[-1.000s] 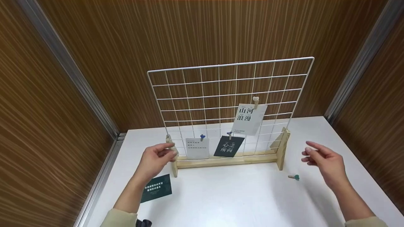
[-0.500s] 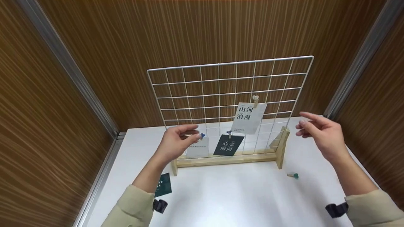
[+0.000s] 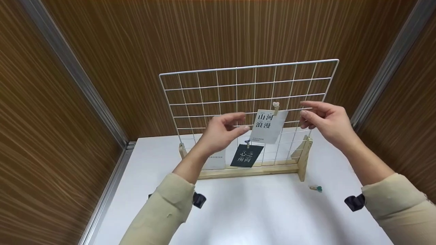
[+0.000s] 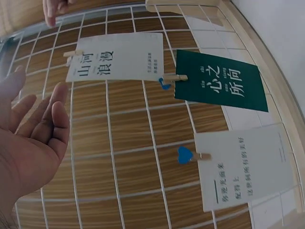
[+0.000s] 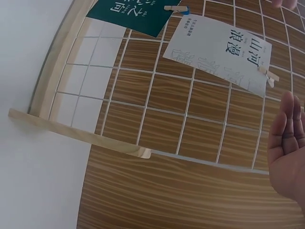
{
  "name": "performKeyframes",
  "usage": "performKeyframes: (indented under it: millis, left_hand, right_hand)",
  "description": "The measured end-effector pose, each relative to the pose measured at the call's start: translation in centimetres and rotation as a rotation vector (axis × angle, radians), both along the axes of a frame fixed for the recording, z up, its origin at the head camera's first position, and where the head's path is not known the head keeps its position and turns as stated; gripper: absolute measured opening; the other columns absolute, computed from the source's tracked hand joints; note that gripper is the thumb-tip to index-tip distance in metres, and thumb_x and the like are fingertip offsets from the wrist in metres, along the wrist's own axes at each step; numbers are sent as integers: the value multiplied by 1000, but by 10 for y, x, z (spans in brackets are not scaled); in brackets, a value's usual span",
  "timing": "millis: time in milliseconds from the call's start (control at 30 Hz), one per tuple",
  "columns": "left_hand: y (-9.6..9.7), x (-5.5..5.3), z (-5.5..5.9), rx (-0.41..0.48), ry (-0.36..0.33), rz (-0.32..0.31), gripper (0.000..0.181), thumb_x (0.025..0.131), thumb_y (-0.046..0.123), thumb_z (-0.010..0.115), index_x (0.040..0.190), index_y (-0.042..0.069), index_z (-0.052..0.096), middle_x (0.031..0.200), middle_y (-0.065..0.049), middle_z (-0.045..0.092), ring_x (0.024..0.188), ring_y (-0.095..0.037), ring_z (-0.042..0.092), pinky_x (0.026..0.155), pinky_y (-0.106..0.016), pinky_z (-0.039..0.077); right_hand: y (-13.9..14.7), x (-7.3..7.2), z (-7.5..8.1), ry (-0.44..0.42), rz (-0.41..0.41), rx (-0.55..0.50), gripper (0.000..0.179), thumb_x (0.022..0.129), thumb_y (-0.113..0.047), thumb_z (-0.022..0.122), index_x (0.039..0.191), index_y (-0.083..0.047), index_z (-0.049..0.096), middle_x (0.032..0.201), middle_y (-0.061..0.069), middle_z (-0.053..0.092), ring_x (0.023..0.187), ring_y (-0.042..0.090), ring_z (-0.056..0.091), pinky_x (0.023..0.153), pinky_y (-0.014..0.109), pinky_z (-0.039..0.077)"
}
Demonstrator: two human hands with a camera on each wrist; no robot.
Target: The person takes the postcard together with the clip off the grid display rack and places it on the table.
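Here's the white card, flat, rectangular and printed in dark characters, hanging slightly tilted from a heart-topped wooden clip on the thin wire grid. It sits between two sets of fingertips, near both! Left hand and right hand are raised before the wires, fingers loosely bent, each thumb apart from its forefinger.

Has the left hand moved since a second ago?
Yes: against the wire grid, the left hand has moved up and right, toward its middle.
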State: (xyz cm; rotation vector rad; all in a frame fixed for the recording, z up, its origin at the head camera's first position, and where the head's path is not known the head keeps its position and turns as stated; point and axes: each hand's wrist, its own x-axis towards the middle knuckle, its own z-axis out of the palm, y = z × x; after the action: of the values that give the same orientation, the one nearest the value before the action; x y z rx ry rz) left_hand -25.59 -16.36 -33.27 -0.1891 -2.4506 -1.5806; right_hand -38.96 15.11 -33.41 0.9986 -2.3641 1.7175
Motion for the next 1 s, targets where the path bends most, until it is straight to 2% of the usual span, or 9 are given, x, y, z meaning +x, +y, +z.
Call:
performKeyframes:
  millis: [100,233,400,567,667,733,867,1000]
  left_hand:
    - [9,-8,3,2,-7,-20,48,100,22,78,145,12,65,138,-6,69,97,-17,66,82,-28,57]
    - [18,-17,6,7,-15,-54,50,100,20,77,148,10,63,139,-10,69,94,-18,68,79,-27,57]
    - [25,-26,8,-25,-33,-51,52,101,20,77,150,14,61,135,-8,71,96,-21,71,80,-29,58]
    - [31,-30,9,-73,-55,-44,59,100,21,77,155,19,56,126,-8,72,95,-15,73,85,-34,60]
    - [35,-32,9,-115,-51,-42,61,100,21,78,157,19,54,127,-10,70,97,-13,72,88,-35,60]
    - [38,-33,10,-145,-41,-46,62,100,21,77,157,19,53,134,-11,67,99,-13,71,88,-34,60]
    - [42,-36,11,-195,-46,-48,63,100,23,77,158,20,51,140,-7,62,106,-13,70,91,-33,59]
    - [45,-40,12,-217,-68,-39,64,101,24,77,159,21,50,142,-5,61,110,-14,69,93,-35,59]
  right_hand:
    - [-9,-1,5,12,-11,40,36,104,-14,71,138,-2,68,92,0,76,77,12,75,73,22,61]
    - [-21,0,10,4,-6,78,39,103,-16,73,140,-4,68,93,6,74,80,13,73,75,24,62]
    - [-30,-1,13,-24,18,116,41,104,-19,72,142,-7,67,102,15,73,85,16,71,77,25,62]
    - [-36,-2,15,-62,19,136,42,104,-19,72,144,-7,66,104,16,73,85,18,71,78,27,62]
    - [-39,-2,15,-71,5,155,41,104,-19,72,143,-8,66,104,15,75,85,19,72,76,26,62]
    - [-42,-2,14,-66,3,167,41,104,-19,72,143,-8,67,104,16,75,86,19,73,76,26,62]
    - [-45,-4,12,-42,20,189,42,104,-17,71,145,-6,65,108,17,76,88,17,74,76,27,62]
    - [-48,-6,9,-29,22,226,45,105,-16,70,148,-6,62,114,19,75,93,25,75,76,26,62]
